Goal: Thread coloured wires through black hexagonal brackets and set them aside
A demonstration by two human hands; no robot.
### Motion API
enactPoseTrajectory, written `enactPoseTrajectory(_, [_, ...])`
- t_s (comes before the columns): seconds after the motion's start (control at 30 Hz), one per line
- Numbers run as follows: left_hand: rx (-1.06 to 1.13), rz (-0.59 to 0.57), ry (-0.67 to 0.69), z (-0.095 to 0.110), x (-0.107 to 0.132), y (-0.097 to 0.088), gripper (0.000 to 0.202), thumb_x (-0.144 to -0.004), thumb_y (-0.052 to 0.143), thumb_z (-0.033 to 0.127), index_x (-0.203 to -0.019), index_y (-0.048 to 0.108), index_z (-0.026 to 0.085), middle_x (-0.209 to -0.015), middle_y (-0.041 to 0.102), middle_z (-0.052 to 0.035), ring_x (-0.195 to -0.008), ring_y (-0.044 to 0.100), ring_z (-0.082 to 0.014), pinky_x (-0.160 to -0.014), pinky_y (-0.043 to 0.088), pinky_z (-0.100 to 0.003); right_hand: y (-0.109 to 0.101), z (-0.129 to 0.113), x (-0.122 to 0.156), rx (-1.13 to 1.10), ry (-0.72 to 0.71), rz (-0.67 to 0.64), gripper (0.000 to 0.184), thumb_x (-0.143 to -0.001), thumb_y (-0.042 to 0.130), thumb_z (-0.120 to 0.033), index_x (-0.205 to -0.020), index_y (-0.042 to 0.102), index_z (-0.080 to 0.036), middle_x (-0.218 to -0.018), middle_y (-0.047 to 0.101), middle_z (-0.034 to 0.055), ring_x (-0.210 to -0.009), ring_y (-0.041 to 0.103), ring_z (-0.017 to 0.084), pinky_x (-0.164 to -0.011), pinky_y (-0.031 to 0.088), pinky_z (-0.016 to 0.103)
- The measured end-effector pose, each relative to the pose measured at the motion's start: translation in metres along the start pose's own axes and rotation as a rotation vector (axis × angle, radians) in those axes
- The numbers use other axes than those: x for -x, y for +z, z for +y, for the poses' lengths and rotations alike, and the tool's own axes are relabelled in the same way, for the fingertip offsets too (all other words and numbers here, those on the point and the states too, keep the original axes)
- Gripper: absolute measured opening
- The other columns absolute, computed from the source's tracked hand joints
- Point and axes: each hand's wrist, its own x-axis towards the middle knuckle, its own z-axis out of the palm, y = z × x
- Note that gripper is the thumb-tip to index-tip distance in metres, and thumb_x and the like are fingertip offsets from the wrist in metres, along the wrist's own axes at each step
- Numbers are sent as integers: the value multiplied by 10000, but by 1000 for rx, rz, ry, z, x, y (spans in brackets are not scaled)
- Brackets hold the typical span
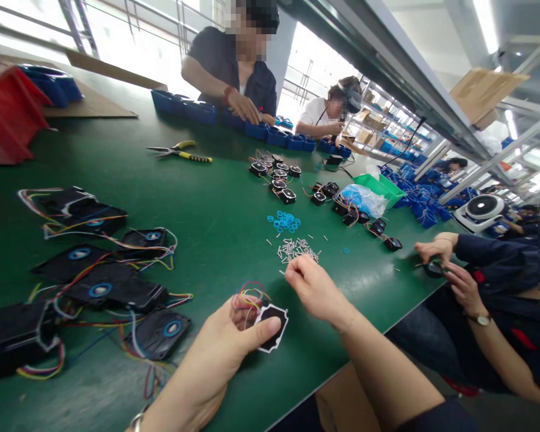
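Observation:
My left hand (225,342) grips a small black motor-like part (276,341) with a white notched rim, thumb on its dark face. Thin red, yellow and white wires (252,293) loop up from it beside my fingers. My right hand (312,288) is closed in a pinch, with the tip of a small silvery pin (282,273) sticking out from its fingertips. Just beyond it lies a heap of similar pins (292,249), perhaps screws; their heads are too small to make out. Behind that heap is a cluster of blue rings (284,221).
Black wired housings with blue rings (99,290) cover the left of the green table (198,240). Pliers (180,153), small wired parts (279,174), a green tray (382,189) and a red bin (9,114) lie farther off. A co-worker's hands (461,282) handle a black part at right.

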Motion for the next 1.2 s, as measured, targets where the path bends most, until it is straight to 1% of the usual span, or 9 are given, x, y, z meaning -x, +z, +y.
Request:
enactPoseTrajectory(0.1, [-55, 10, 12, 1, 1, 2, 470, -572, 802, 377, -874, 525, 147, -813, 600, -13, -784, 539, -165, -730, 404, -273, -19, -25, 10, -139, -29, -207, 163, -902, 440, -288, -806, 502, -172, -803, 516, 0, -765, 464, 113, -698, 383, 244])
enactPoseTrajectory(0.2, [-88, 32, 32, 4, 2, 4, 438, -560, 801, 377, -843, 554, 150, -788, 594, -8, -787, 530, -173, -726, 396, -276, -24, -35, 13, -99, -33, -307, 172, -893, 456, -298, -805, 524, -167, -821, 527, 9, -777, 469, 119, -699, 377, 256])
enactPoseTrajectory(0.57, [-198, -28, 21, 1, 0, -2, 403, -591, 783, 339, -868, 558, 150, -791, 623, -26, -779, 539, -190, -684, 399, -267, -20, -43, 13, 9, -23, -220, 147, -839, 530, -263, -727, 533, -168, -770, 522, 10, -736, 457, 129, -662, 347, 281])
enactPoseTrajectory(0.63, [-225, -39, 27, 2, 0, -3, 389, -621, 763, 364, -867, 553, 148, -782, 619, -22, -765, 533, -183, -672, 393, -265, -17, -38, 13, -113, 52, -273, 151, -819, 558, -278, -722, 526, -166, -738, 509, -2, -705, 445, 119, -639, 338, 269])
enactPoseTrajectory(0.77, [-309, -84, 41, 4, 0, -2, 385, -618, 760, 419, -804, 573, 138, -737, 592, -13, -715, 509, -166, -638, 384, -258, -4, -24, 19, -730, 285, -389, 289, -743, 652, -399, -772, 477, -171, -674, 474, -41, -618, 414, 83, -590, 330, 232])
enactPoseTrajectory(0.87, [-276, -128, -2, 3, -2, -2, 404, -612, 767, 425, -822, 598, 125, -784, 629, -49, -752, 556, -190, -656, 414, -263, 10, -20, 28, -1064, 418, -342, 415, -630, 736, -437, -778, 458, -166, -680, 488, -44, -593, 439, 73, -567, 336, 218])
enactPoseTrajectory(0.97, [-130, -120, -87, 3, -3, -1, 471, -633, 777, 367, -982, 540, 157, -839, 658, -52, -798, 603, -193, -693, 452, -259, 24, -26, 37, -1257, 526, -191, 446, -576, 774, -396, -784, 454, -166, -658, 493, -48, -547, 436, 62, -525, 323, 203])
enactPoseTrajectory(1.1, [35, -18, -139, 8, -4, -1, 643, -668, 766, 214, -1197, 401, 249, -991, 654, -49, -843, 626, -162, -768, 503, -273, 40, -31, 44, -1481, 599, 98, 443, -614, 753, -387, -827, 423, -182, -739, 529, -33, -606, 493, 72, -568, 392, 210])
enactPoseTrajectory(1.2, [45, 92, -86, 8, -7, -2, 617, -658, 760, 145, -1172, 431, 236, -955, 657, -56, -804, 629, -155, -738, 529, -275, 37, -16, 44, -1343, 544, -20, 375, -720, 652, -449, -885, 438, -188, -739, 546, -17, -605, 513, 97, -582, 420, 249])
